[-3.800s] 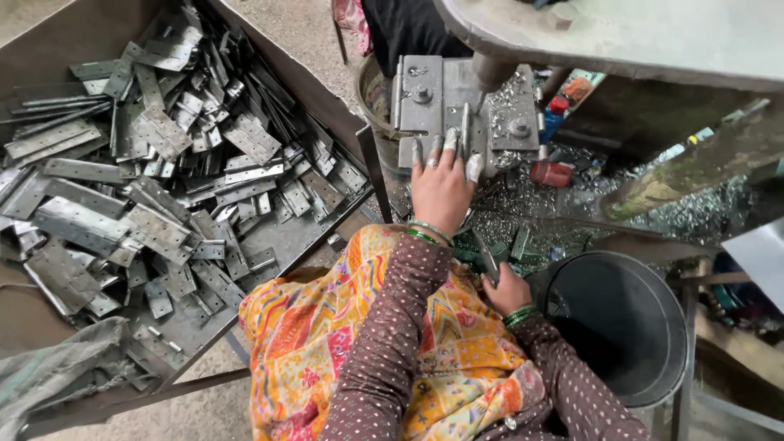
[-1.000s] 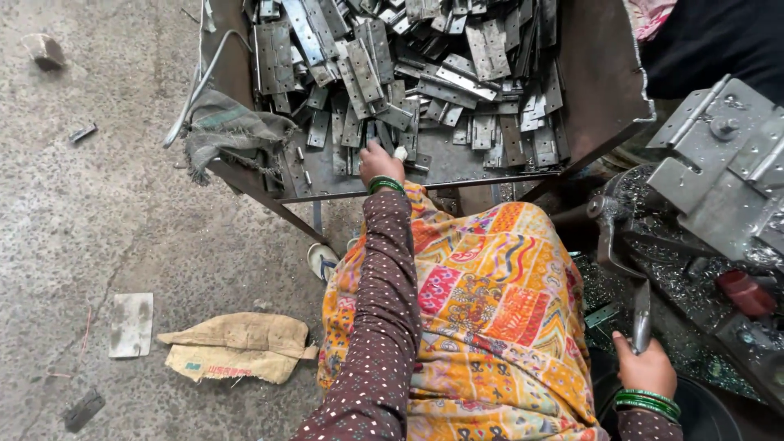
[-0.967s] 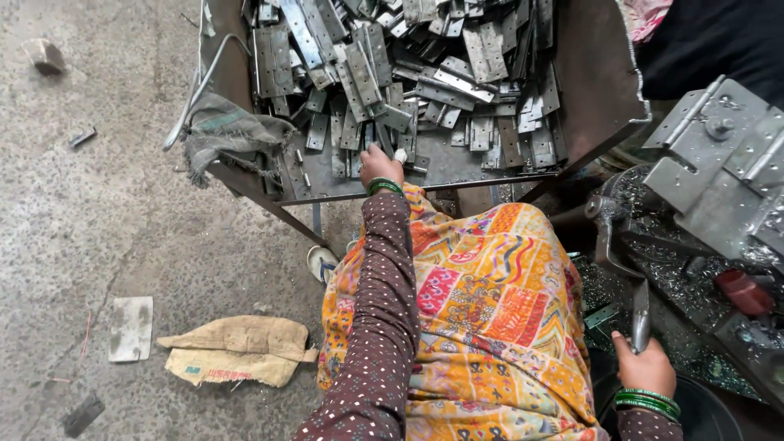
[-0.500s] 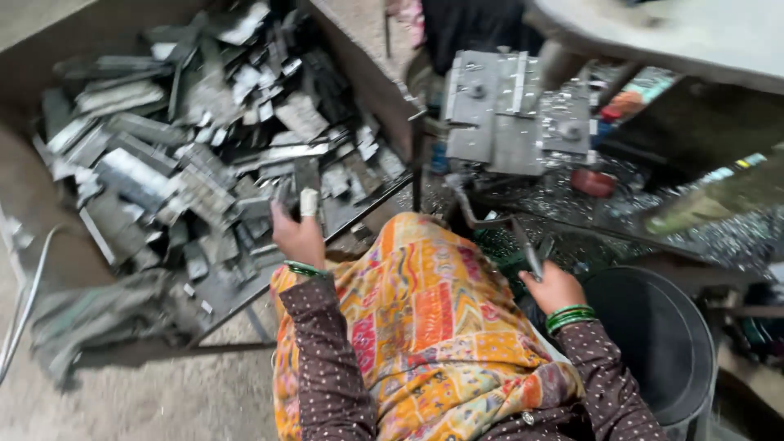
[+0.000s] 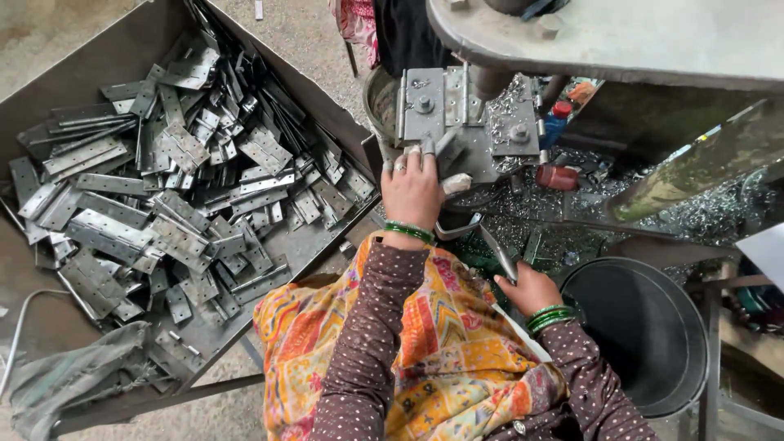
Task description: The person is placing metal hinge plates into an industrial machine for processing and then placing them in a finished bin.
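My left hand (image 5: 412,192) reaches forward to the grey steel die block (image 5: 469,114) of a press and holds a small metal hinge piece (image 5: 447,145) against it with the fingertips. My right hand (image 5: 528,291) rests near my lap, closed around a thin metal rod tool (image 5: 498,253) that points up and to the left. A large sheet-metal tray (image 5: 327,122) on my left holds several flat steel hinge plates (image 5: 180,204). Both wrists wear green bangles.
A dark round metal bucket (image 5: 645,335) stands at the right beside my knee. Metal swarf (image 5: 531,204) and a red cap (image 5: 559,175) lie around the die. The press's grey table (image 5: 621,37) overhangs at the top. A grey cloth (image 5: 73,380) hangs off the tray's near corner.
My left hand left the tray of hinge plates and moved right to the die block with a piece. The view swung right. My right hand kept hold of the rod tool.
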